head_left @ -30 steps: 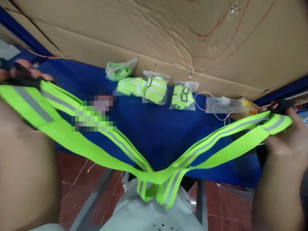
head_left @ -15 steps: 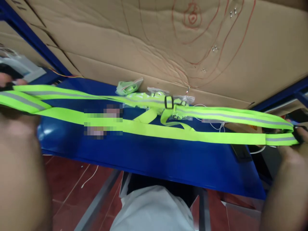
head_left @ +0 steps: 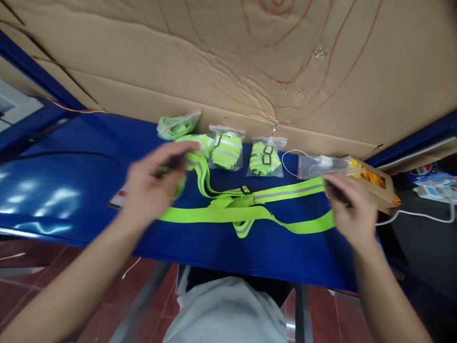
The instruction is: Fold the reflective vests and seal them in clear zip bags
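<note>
A neon-green webbing harness with grey reflective stripes (head_left: 246,209) lies spread across the middle of the frame on the glossy blue desk (head_left: 71,190), its straps crossing near a small black buckle (head_left: 243,190). The left hand (head_left: 150,186), left of centre, has its grip closed around one end of the harness, the fingers curled over the strap. The right hand (head_left: 348,209), right of centre, pinches the other end, its grip closed on the strap where the striped band meets the plain one.

Along the upper middle of the frame, three clear plastic bags of folded green straps (head_left: 226,150) sit in a row against a brown cardboard wall (head_left: 228,62). To their right lie an empty-looking clear bag (head_left: 317,166) and a small cardboard box with a window (head_left: 374,183), with a white cable (head_left: 421,215) trailing towards the right edge.
</note>
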The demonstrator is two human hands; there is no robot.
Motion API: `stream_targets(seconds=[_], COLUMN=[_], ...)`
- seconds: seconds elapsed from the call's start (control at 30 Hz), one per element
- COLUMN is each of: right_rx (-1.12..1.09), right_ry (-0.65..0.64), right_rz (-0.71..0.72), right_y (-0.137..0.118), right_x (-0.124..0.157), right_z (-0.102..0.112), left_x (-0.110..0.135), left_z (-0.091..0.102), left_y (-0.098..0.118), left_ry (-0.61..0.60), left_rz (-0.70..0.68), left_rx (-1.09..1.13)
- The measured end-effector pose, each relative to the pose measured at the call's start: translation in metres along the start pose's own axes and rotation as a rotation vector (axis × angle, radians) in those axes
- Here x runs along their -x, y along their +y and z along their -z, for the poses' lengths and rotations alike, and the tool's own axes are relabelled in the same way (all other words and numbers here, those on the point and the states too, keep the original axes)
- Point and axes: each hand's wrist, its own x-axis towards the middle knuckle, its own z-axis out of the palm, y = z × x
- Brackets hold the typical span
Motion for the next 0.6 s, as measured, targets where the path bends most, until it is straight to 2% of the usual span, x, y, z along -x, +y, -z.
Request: stream_targets(seconds=[0.03, 0.07, 0.1, 0.17, 0.23, 0.3, 0.43, 0.6], right_rx=[0.043, 0.064, 0.082, 0.108, 0.134, 0.14, 0.1, 0.191], right_ry=[-0.163, -0.25, -0.29, -0.309, -0.315, -0.334, -0.329, -0.371], right_rz=[0.142, 0.257, 0.322, 0.37, 0.357, 0.336, 0.284, 0.252], right_y=[-0.01, -0.018, -0.023, -0.028, -0.027, -0.025, -0.028, -0.036], right_x=[0.002, 0.005, 0.008, 0.015, 0.022, 0.028, 0.033, 0.032], right_z=[-0.013, -0.026, -0.039, -0.06, -0.074, -0.08, -0.08, -0.083], left_x=[0.005, 0.01, 0.016, 0.027, 0.036, 0.043, 0.048, 0.051], left_z=[-0.02, -0.038, -0.054, -0.079, -0.092, -0.097, -0.097, -0.1], left_y=[-0.002, -0.005, -0.009, -0.019, -0.028, -0.032, -0.032, -0.032], left_ry=[-0.142, -0.322, -0.441, -0.54, -0.558, -0.576, -0.588, -0.602], left_rz=[-0.055, -0.196, -0.332, -0.443, -0.439, -0.396, -0.377, -0.425], left_rx=[-0.05, -0.198, -0.319, -0.461, -0.496, -0.486, -0.497, -0.533])
